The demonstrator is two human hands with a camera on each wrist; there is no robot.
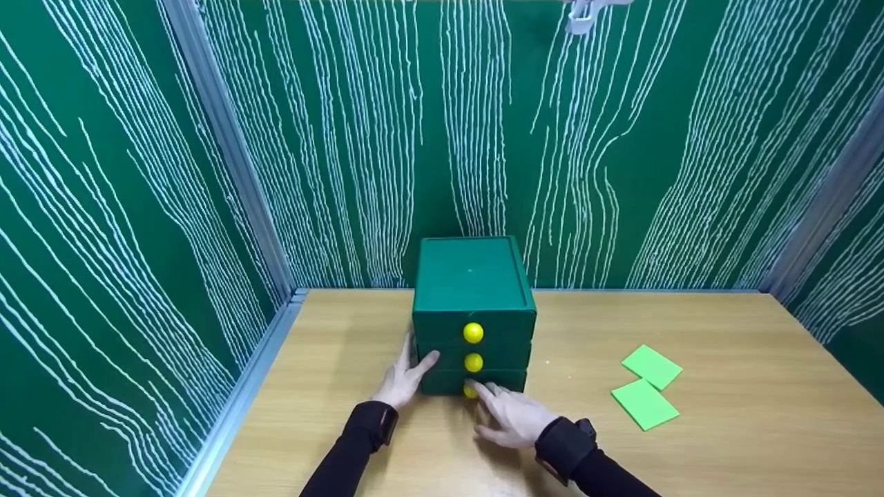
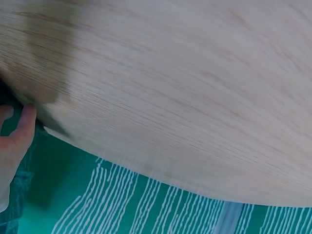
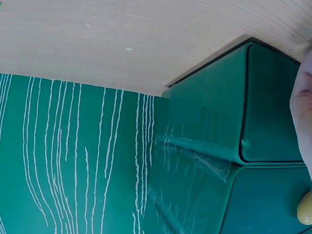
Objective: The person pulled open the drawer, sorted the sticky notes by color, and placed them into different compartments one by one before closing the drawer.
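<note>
A small green drawer cabinet (image 1: pixel 473 276) stands on the table, with round yellow knobs down its front. My left hand (image 1: pixel 400 379) rests against the cabinet's left side, thumb on the front face and fingers along the side. At the bottom drawer (image 1: pixel 442 384), my right hand (image 1: pixel 514 416) touches the partly covered lowest knob (image 1: pixel 470 391) with its fingertips, while its thumb stands apart below. The middle knob (image 1: pixel 473 362) and top knob (image 1: pixel 473 333) are uncovered. All drawers look closed. In the right wrist view, only an edge of the right hand (image 3: pixel 304 112) shows beside the cabinet.
Two light green square pads (image 1: pixel 651 366) (image 1: pixel 645 404) lie on the wooden table (image 1: pixel 746 386) to the right, corners nearly meeting. Green walls (image 1: pixel 345 138) with white wavy lines enclose the table behind and on both sides. A white fixture (image 1: pixel 581 21) hangs at the top.
</note>
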